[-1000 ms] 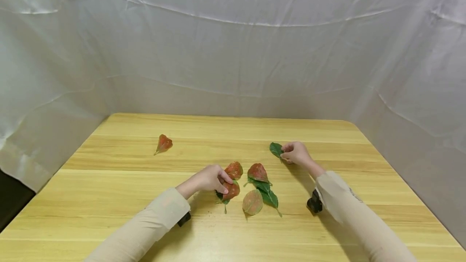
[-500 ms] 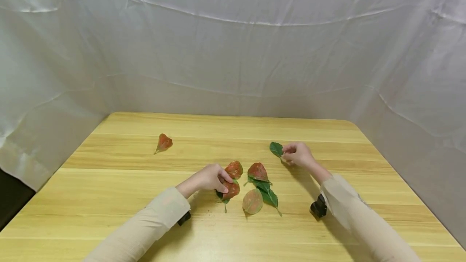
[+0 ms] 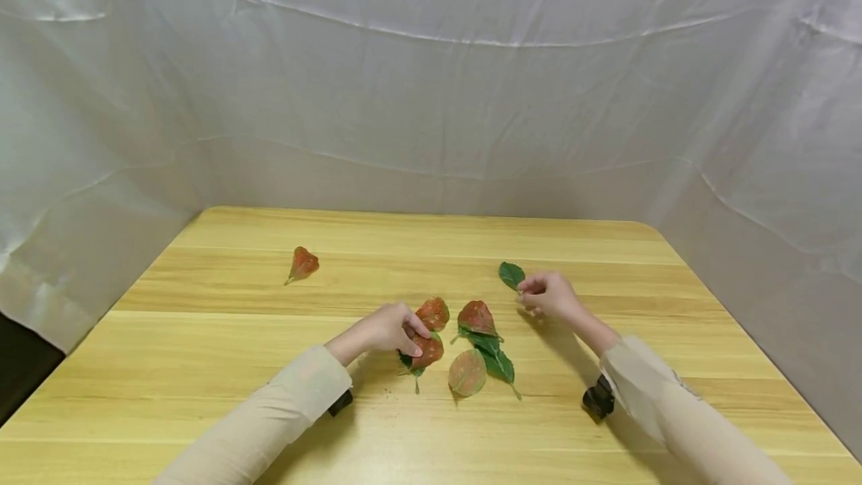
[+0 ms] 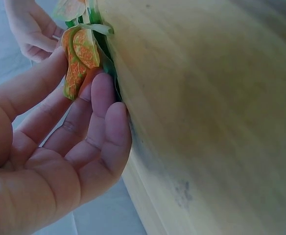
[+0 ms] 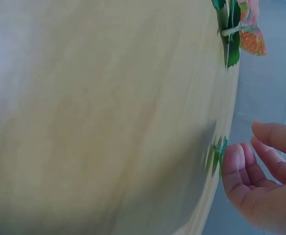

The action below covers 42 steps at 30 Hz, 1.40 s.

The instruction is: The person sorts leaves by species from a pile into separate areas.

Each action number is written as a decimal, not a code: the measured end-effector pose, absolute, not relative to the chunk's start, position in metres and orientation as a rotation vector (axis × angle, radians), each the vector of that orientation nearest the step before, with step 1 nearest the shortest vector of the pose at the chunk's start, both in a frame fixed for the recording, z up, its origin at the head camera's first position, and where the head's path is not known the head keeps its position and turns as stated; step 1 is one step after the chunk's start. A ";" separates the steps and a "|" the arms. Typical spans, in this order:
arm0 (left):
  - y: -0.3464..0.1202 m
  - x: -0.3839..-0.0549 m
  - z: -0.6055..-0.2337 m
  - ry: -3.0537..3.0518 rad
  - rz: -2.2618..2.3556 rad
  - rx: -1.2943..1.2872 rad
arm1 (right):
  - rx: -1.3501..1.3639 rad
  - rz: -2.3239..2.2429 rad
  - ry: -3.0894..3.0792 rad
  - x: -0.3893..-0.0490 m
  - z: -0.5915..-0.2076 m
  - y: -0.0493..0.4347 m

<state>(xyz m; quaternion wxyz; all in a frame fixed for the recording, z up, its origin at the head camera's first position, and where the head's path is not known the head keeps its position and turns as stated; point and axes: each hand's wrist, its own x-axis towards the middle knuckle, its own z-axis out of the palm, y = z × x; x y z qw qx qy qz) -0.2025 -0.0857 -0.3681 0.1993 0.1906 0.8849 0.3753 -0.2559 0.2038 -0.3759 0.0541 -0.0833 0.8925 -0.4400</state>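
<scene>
While the left hand (image 3: 392, 328) pinches a spotted red leaf (image 3: 430, 351) between thumb and fingers, the right hand (image 3: 548, 293) is partly open, fingers gently bent, with nothing in its grasp. The pinched leaf is near the middle of the wooden table (image 3: 377, 238), above a dark green leaf (image 3: 405, 361) that shows at its left edge. A second red leaf (image 3: 432, 313) lies just beyond the left fingertips. In the right wrist view, a clear gap separates right thumb and fingers; a toothed green leaf (image 3: 511, 275) lies on the table just beside those fingertips, though contact with its stem cannot be settled from these angles. Between the hands is a small cluster: a broad red leaf (image 3: 476, 316) over the far end of overlapping green leaves (image 3: 497, 365), their lowest stem pointing toward the person, and a rounded, green-rimmed reddish leaf (image 3: 468, 374) on the near left side. A heart-shaped red leaf (image 3: 304, 264) lies well apart, far left, stem toward the person. Pale sleeves (image 3: 276, 403) cover both forearms; a whitish sheet (image 3: 431, 111) hangs behind the table.
</scene>
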 end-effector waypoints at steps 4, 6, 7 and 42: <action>-0.086 -0.202 -0.368 2.471 1.058 0.530 | -0.288 -1.341 2.702 -0.251 -0.376 0.204; -0.086 -0.202 -0.368 2.470 1.060 0.531 | -0.289 -1.347 2.698 -0.249 -0.376 0.204; -0.086 -0.202 -0.368 2.469 1.061 0.531 | -0.289 -1.349 2.695 -0.248 -0.376 0.204; -0.085 -0.202 -0.367 2.491 1.035 0.518 | -0.664 -1.352 2.448 -0.211 -0.378 0.192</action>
